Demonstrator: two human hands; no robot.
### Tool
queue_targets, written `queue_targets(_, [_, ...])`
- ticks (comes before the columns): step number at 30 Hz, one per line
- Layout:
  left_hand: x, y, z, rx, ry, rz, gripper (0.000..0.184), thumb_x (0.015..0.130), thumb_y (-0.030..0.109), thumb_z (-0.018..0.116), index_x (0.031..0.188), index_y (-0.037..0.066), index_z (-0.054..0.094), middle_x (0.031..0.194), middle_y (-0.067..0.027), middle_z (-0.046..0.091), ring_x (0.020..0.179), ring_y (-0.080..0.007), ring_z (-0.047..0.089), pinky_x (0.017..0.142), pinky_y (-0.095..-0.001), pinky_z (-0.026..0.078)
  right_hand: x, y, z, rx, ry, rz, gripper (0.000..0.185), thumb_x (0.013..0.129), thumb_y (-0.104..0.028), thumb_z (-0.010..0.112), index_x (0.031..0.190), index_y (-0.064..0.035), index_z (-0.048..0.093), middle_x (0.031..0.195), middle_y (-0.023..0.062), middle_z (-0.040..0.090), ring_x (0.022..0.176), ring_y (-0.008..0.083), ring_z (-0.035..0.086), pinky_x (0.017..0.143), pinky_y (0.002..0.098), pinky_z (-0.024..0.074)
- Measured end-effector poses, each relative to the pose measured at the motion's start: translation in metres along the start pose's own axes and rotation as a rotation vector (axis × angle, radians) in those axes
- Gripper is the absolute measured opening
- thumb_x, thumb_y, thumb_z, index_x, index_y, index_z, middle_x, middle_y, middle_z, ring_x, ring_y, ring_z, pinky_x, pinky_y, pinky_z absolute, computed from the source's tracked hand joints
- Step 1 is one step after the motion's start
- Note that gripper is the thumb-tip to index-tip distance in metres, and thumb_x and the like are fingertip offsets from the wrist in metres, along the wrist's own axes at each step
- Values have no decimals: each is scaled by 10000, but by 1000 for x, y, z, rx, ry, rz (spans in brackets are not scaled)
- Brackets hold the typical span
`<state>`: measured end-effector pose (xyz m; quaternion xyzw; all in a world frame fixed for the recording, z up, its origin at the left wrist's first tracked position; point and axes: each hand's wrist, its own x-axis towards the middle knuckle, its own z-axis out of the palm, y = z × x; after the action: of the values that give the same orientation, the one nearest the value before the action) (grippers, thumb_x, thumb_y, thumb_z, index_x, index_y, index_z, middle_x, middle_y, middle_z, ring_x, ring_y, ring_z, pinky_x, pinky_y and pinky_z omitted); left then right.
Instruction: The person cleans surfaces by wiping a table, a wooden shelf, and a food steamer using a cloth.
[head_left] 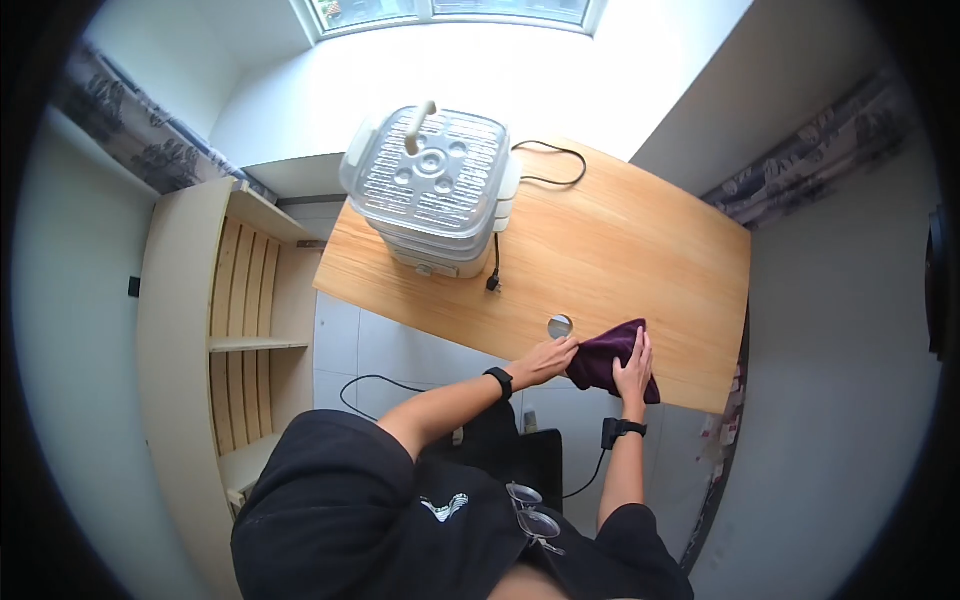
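A dark purple cloth lies bunched near the front edge of the wooden desk. My left hand is at the cloth's left side, its fingers closed on the edge there. Over the right part of the cloth rests my right hand, with its fingers stretched out and thumb apart. Part of the cloth is hidden beneath this hand. Just above my left hand, a round hole passes through the desk top.
A white multi-tier steamer with a clear lid stands at the desk's left. Its black plug lies beside it, and a cord loops behind. A wooden shelf unit stands left; a wall borders the right.
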<state>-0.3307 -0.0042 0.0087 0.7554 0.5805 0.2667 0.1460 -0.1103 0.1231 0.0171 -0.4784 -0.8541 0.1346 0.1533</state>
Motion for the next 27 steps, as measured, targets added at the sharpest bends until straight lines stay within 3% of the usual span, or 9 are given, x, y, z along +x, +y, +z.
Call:
queue_targets(3, [-14, 13, -58, -165, 23, 59, 191, 884, 64, 516, 1028, -47, 576, 1011, -158, 555, 919, -309, 600, 795, -398, 518, 18, -48, -15, -16, -256, -151, 790, 803, -82, 699, 1507, -268, 392, 1262, 177, 560, 1024, 395, 630, 814, 464, 544])
queue_targets(4, [-18, 20, -74, -225, 23, 24, 168, 874, 58, 527, 1001, -40, 576, 988, -158, 559, 894, -318, 603, 783, -409, 516, 22, -60, -11, -54, -321, -181, 587, 820, -97, 685, 1380, -219, 557, 1062, 146, 632, 907, 372, 653, 778, 472, 542])
queue_targets(8, [-53, 44, -166, -196, 56, -17, 125, 750, -6, 586, 871, -32, 588, 949, -172, 611, 879, -366, 612, 731, -450, 512, 31, -138, -17, 67, -303, -306, 324, 811, -86, 687, 1129, -140, 714, 893, 118, 637, 779, 326, 660, 692, 424, 535])
queue_targets(9, [-65, 41, -182, -198, 45, -28, 106, 734, -10, 581, 835, -20, 612, 946, -169, 635, 880, -368, 627, 738, -444, 517, 29, -187, -36, 209, -407, -215, 336, 810, -43, 655, 1139, -99, 699, 901, 136, 641, 810, 315, 667, 717, 408, 536])
queue_targets(12, [-122, 42, -256, -144, 80, -135, 100, 731, 19, 597, 807, 12, 661, 916, -128, 660, 814, -354, 645, 758, -430, 527, 13, -283, -34, 373, -282, -707, 306, 796, 1, 623, 1098, -13, 672, 975, 199, 655, 881, 322, 658, 801, 394, 535])
queue_targets(15, [-197, 40, -312, -40, 173, -255, 104, 733, 57, 616, 819, 34, 669, 924, -108, 666, 867, -306, 649, 764, -406, 534, -8, -371, -28, 509, -584, -748, 313, 767, 43, 587, 1070, -12, 642, 1002, 185, 652, 933, 361, 649, 842, 390, 523])
queue_targets(20, [-325, 39, -379, 42, 324, -499, 140, 788, 98, 642, 907, 28, 669, 919, -117, 647, 932, -315, 647, 829, -413, 536, -40, -528, -11, 608, -873, -952, 135, 728, 19, 666, 836, 22, 585, 847, 158, 615, 758, 306, 604, 703, 337, 497])
queue_targets(24, [-433, 69, -415, 115, 482, -703, 234, 773, -3, 592, 988, 37, 675, 976, -113, 632, 967, -273, 633, 852, -376, 528, -74, -632, 33, 549, -982, -1103, 163, 773, 57, 665, 925, -1, 664, 896, 149, 634, 770, 287, 632, 657, 350, 506])
queue_targets(27, [-505, 95, -418, 191, 681, -832, 257, 775, -20, 580, 1009, 36, 670, 992, -118, 619, 920, -296, 646, 813, -378, 541, -107, -709, 31, 553, -870, -1271, 297, 760, 85, 619, 1023, -21, 705, 929, 156, 655, 828, 335, 659, 741, 368, 538])
